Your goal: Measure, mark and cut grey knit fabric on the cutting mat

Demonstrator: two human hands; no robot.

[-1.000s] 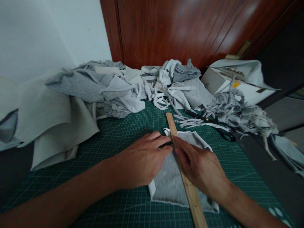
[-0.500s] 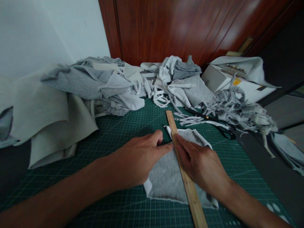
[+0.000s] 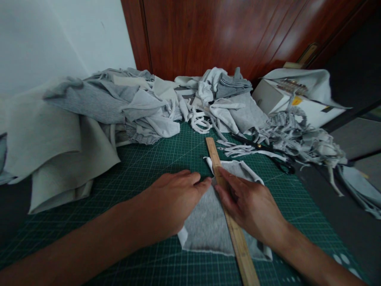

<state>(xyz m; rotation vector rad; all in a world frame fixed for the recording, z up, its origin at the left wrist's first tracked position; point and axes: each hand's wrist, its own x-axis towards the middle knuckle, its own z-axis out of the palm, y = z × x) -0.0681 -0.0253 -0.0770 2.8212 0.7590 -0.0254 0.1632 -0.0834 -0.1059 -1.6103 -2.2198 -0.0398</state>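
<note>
A grey cloth piece (image 3: 205, 222) with curled white edges lies on the green cutting mat (image 3: 143, 167). Across it, slanting from upper left to lower right, rests a wooden ruler (image 3: 238, 238). My right hand (image 3: 253, 202) presses on the ruler's upper half, thumb and fingers spread along it. Left of the ruler, my left hand (image 3: 178, 198) has its thumb and forefinger closed together at the cloth's upper left edge; what the fingertips hold is too small to make out.
Grey and white cloths (image 3: 101, 99) are heaped along the back. Black scissors (image 3: 268, 149) lie at the right beside cut strips (image 3: 238, 150). A white box (image 3: 276, 97) stands back right. Beige sheets (image 3: 74, 167) curl at the left.
My left hand has drawn slightly left, away from the ruler, and its fingers are more curled. My right thumb has moved slightly left over the ruler. The view has shifted slightly.
</note>
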